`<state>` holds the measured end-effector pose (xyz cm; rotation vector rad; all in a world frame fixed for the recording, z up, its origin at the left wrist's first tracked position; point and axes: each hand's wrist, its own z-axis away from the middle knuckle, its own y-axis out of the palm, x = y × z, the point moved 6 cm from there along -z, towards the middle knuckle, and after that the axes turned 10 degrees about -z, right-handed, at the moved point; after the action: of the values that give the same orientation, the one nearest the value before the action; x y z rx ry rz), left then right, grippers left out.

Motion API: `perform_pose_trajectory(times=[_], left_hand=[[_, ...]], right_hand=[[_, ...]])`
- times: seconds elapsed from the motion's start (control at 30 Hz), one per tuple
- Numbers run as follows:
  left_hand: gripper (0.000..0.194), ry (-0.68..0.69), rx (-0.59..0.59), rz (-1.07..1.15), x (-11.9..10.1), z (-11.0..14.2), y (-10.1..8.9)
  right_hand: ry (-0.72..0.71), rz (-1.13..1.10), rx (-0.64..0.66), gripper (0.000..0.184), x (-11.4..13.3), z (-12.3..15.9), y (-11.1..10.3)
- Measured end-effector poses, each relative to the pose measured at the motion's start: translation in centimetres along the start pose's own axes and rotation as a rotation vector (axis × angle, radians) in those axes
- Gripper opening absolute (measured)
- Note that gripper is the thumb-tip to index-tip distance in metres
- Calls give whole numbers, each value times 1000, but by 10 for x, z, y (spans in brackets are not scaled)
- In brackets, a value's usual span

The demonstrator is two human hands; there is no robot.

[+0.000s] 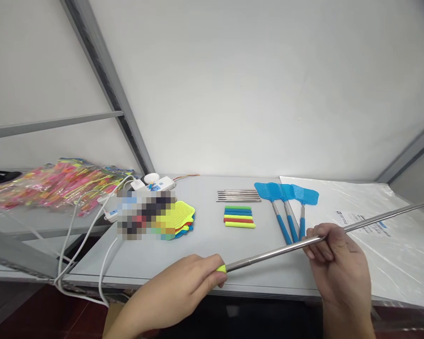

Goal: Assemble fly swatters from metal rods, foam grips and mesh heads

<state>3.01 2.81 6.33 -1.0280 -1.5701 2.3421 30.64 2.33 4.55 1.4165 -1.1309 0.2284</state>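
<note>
Nearest, over the table's (205, 245) front edge: the left hand (183, 289) was closed around a yellow-green grip (221, 269), the right hand (342, 268) was grasping the long metal rod (275, 255) farther along. The rod sloped up past the right side of view, so whether its far end had a head, can't tell. Past the right hand, three blue swatters (286, 192) lay side by side toward the right, next to the white plastic sheet (406, 254); they looked finished, head, rod and grip joined. Remaining parts lay loose, so the batch was probably only partly done: coloured grips (238, 217) in a row mid-table, a stack of swatter heads (179, 214) toward the left edge, partly pixelated, and short rods (238, 196) lined up nearer the back edge. Power strip (163, 183) at the back left corner, not part of the work.
</note>
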Motion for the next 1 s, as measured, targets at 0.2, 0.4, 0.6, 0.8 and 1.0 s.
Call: perform_pose_trajectory(times=[0.2,0.4,0.6,0.8,1.0], left_hand=[[35,-66,-158,252,25,-9,-18],[41,-134,-253,480,44,-24,-14],[40,-72,-171,627,13,-39,18],[35,-11,-198,571,-12,-40,20],[29,-8,-288,422,23,-38,1]], right_hand=[[-37,-81,-59,32,0,-5,-1],[53,-160,-62,32,-22,-7,5],[192,-158,80,28,-55,15,30],[323,14,241,25,-72,18,27],[97,-160,-56,28,-18,-19,-18]])
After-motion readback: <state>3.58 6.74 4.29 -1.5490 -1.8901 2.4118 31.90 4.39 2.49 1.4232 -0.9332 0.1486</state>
